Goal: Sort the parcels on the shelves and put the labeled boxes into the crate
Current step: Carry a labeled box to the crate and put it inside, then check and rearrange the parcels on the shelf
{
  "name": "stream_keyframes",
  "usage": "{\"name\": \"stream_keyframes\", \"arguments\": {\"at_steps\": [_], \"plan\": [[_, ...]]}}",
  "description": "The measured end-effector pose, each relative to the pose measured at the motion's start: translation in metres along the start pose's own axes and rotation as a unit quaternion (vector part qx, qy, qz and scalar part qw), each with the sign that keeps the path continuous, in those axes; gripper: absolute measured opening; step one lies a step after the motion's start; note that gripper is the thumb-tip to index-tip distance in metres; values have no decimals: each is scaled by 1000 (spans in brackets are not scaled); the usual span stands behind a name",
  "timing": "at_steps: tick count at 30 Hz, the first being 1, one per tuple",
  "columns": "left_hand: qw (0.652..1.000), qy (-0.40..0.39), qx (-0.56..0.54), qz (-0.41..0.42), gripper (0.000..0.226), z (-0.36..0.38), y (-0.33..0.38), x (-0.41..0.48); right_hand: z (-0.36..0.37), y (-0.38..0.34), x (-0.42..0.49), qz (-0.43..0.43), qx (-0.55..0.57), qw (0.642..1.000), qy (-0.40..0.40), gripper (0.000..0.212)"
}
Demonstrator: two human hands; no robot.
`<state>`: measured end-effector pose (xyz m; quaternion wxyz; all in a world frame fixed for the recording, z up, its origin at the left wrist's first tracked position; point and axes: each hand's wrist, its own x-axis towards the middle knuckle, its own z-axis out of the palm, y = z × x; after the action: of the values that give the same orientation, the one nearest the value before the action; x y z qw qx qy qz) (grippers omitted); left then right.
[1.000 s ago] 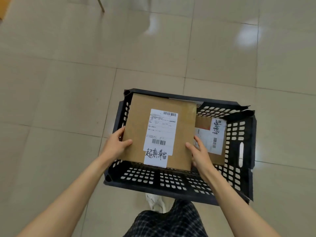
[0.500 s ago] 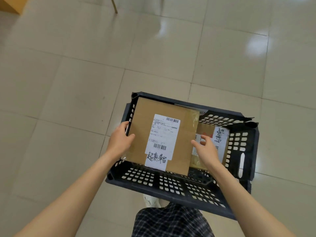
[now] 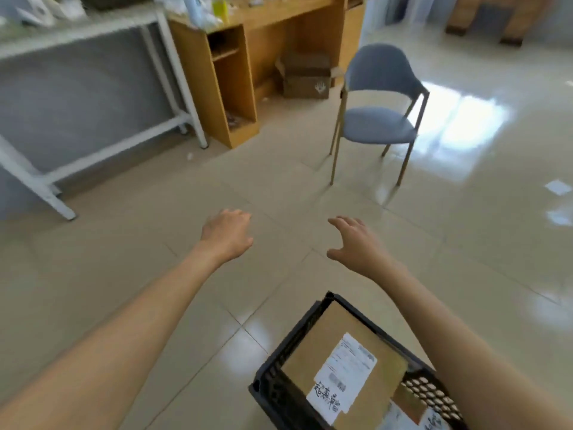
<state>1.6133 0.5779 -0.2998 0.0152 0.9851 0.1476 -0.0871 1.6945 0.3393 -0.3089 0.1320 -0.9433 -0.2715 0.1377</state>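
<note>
1. Left hand [image 3: 228, 235]: at about 10 o'clock of the frame's centre, forearm stretched out over the floor. Back of the hand faces the camera, fingers loosely bent downward and close together. It holds nothing and touches nothing.
2. Right hand [image 3: 356, 243]: at about 2 o'clock of centre, level with the left hand and well apart from it. Fingers are spread and slightly hooked, thumb set wide. It holds nothing.
3. Black perforated plastic crate [image 3: 273, 394]: on the floor at 5 o'clock, cut off by the lower edge and partly hidden by the right forearm. Both hands are well apart from it.
4. Large flat brown cardboard box [image 3: 310, 346]: lies inside the crate, tilted, filling its 9 o'clock side.
5. White printed shipping label [image 3: 347, 367]: stuck to the box top, with black handwritten characters at its lower end.
6. Smaller brown cardboard box [image 3: 409, 403]: in the crate at 3 o'clock of the large box, mostly hidden.
7. Blue-grey upholstered chair with thin wooden legs [image 3: 378, 122]: stands at 1 o'clock.
8. Light wooden desk with open side shelves [image 3: 229, 88]: at 12 o'clock, just beside the chair.
9. Open brown carton [image 3: 305, 79]: on the floor under the desk.
10. White metal shelving frame [image 3: 173, 72]: at 10 to 11 o'clock, blurred; its contents cannot be made out.
11. Glossy beige tiled floor [image 3: 173, 268]: under everything listed.
</note>
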Motion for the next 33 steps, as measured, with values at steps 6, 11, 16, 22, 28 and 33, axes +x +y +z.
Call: {"name": "stream_keyframes", "arguments": {"at_steps": [6, 11, 16, 22, 28, 33], "plan": [[979, 93, 19, -183, 44, -98, -171, -117, -63, -212, 32, -221, -106, 969, 38, 74], [925, 138, 42, -350, 46, -135, -292, -288, -58, -411, -10, -392, -153, 904, 73, 69], [857, 135, 35, -497, 48, -131, -367, -479, -12, -586, -111, -527, -149, 835, 50, 64], [766, 121, 2, -631, 49, -90, -402, -689, 66, -737, -255, -652, -161, 741, 25, 65], [678, 105, -27, -727, 46, -50, -403, -834, 134, -831, -373, -749, -148, 646, -10, 72], [607, 95, -56, -787, 55, -19, -413, -906, 185, -899, -440, -802, -146, 578, -48, 69]]}}
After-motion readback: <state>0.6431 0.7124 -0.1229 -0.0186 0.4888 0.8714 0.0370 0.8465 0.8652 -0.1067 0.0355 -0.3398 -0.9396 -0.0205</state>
